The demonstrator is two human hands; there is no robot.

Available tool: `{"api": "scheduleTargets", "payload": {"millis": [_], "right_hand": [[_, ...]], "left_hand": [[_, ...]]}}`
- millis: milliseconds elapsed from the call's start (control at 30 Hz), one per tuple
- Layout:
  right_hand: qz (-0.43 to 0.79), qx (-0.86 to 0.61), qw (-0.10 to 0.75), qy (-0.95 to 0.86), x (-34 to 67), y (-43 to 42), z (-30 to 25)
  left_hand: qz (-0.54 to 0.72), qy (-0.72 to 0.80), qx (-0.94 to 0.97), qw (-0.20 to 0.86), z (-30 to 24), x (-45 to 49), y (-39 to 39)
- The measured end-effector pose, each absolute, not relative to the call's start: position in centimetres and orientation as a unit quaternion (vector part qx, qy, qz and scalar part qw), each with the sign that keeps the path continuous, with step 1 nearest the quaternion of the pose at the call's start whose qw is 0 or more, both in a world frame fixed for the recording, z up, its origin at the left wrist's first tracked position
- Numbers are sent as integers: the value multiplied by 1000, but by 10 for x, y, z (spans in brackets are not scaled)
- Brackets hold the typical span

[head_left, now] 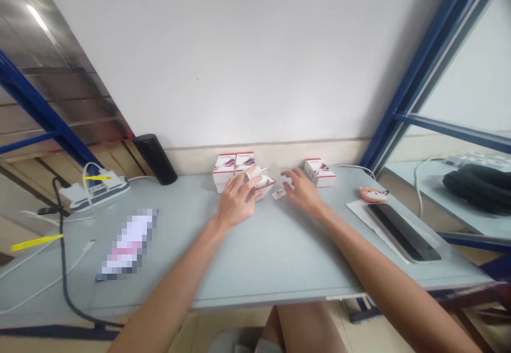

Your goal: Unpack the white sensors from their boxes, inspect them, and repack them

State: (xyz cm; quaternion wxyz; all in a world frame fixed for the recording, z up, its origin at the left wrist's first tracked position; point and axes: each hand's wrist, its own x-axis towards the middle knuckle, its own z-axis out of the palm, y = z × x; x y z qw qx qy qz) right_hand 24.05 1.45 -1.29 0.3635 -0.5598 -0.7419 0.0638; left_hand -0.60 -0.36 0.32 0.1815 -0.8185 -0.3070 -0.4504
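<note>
My left hand (236,201) is closed around a small white and red carton (265,188) whose flap stands open. White contents show at the carton's mouth, too blurred to name. To the right, my right hand (301,190) hovers with its fingers spread and nothing in them. A small white piece with dark marks (278,194) lies on the table between the two hands. Two closed cartons of the same print (224,171) stand side by side behind my left hand. Another such carton (322,174) stands just beyond my right hand.
The grey table (255,262) meets a white wall. At left are a black cylinder (155,158), a power strip (98,190), cables and a pixelated flat item (130,244). On the right lie a phone (403,233), paper and an orange-and-white object (373,195). Blue frames flank both sides.
</note>
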Motion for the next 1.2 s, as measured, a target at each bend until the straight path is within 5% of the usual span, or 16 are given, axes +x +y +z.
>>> {"api": "scheduleTargets", "payload": {"millis": [133, 567, 933, 1200], "right_hand": [[-42, -427, 499, -753, 232, -3, 5], [-100, -364, 349, -858, 232, -11, 16], [-10, -439, 512, -738, 239, 9, 3], [46, -664, 261, -699, 257, 33, -24]], "left_hand": [[-433, -311, -827, 180, 9, -9, -6], [-404, -278, -852, 184, 12, -6, -8], [-426, -313, -830, 178, 12, -9, -6], [-454, -303, -828, 125, 11, -5, -8]]}}
